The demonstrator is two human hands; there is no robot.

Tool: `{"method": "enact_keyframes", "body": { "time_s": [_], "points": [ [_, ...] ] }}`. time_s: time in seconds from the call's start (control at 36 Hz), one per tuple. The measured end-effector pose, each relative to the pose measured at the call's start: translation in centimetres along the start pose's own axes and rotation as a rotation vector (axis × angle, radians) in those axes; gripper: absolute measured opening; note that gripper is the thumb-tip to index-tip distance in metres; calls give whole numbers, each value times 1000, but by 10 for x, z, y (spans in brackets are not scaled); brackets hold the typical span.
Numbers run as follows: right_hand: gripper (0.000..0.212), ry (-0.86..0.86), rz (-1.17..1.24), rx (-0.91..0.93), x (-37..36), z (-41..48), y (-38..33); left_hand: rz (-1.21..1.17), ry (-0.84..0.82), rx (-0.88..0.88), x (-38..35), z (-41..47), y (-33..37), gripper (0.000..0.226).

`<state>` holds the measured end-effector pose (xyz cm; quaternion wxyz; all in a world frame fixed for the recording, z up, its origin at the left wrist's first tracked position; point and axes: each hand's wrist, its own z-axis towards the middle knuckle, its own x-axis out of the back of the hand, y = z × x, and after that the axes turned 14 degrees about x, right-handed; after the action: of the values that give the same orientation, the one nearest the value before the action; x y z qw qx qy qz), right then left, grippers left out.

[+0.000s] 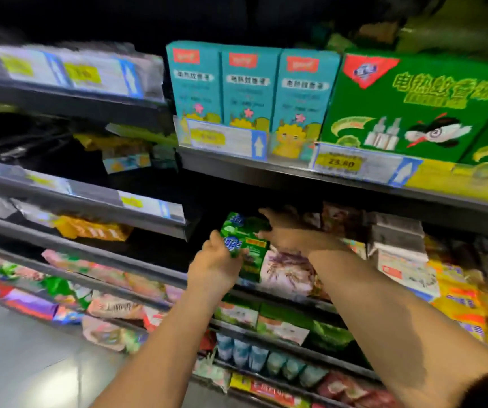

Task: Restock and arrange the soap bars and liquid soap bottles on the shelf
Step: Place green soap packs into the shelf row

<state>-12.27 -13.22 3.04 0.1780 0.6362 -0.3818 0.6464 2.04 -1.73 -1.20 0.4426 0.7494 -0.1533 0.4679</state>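
Dark metal shelving fills the view, its rails flat and hard-edged. Up top right, a big green carton, matte card with square corners. Beside it, three tall teal cartons stand upright, side by side. Below them, clear plastic price tags are clipped to the rail.

One shelf down, here's the action: a green soap pack, glossy crinkled film, a rounded brick shape. It sits at the shelf's left end, touching a pale pink floral pack on its right. Its long axis runs from the person towards the dark back of the shelf, and the blue logo faces up and left.

The left hand grips the pack's near end, fingers curled round its left edge. The right hand lies over the far right side, fingers stretched back. Whether it grips, the blur hides, so I can't tell.
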Motion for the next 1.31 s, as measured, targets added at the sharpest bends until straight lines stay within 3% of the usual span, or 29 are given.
{"method": "enact_keyframes", "body": {
  "time_s": [0.11, 0.17, 0.28, 0.44, 0.58, 0.86, 0.97, 1.06, 1.19, 1.31],
  "points": [
    [81, -58, -17, 0, -2, 10, 12, 23, -74, 80, 3, 5, 3, 101],
    [74, -82, -19, 0, -2, 11, 16, -10, -106, 111, 2, 6, 2, 107],
    [56, -51, 12, -11, 5, 9, 12, -84, -125, 170, 6, 7, 0, 96],
    [57, 34, 113, 18, 12, 0, 2, -172, -181, 189, 17, 4, 2, 78],
    [60, 78, 156, 79, 11, -2, 0, -199, -199, 235, 24, 8, 11, 80],
    [64, -8, 173, 110, 17, 9, 5, -431, -177, 174, 18, 5, 8, 76],
    [39, -60, 181, 104, 17, 15, 5, -466, -182, 174, 16, 5, 3, 75],
    [35, -87, 191, 88, 20, 15, 4, -490, -198, 161, 15, 5, 0, 79],
    [53, -112, 225, 70, 18, 13, 2, -487, -178, 122, 16, 2, -2, 78],
    [75, -26, 244, 70, 24, 9, -1, -464, -165, 85, 17, -1, -3, 73]
  ]
}}
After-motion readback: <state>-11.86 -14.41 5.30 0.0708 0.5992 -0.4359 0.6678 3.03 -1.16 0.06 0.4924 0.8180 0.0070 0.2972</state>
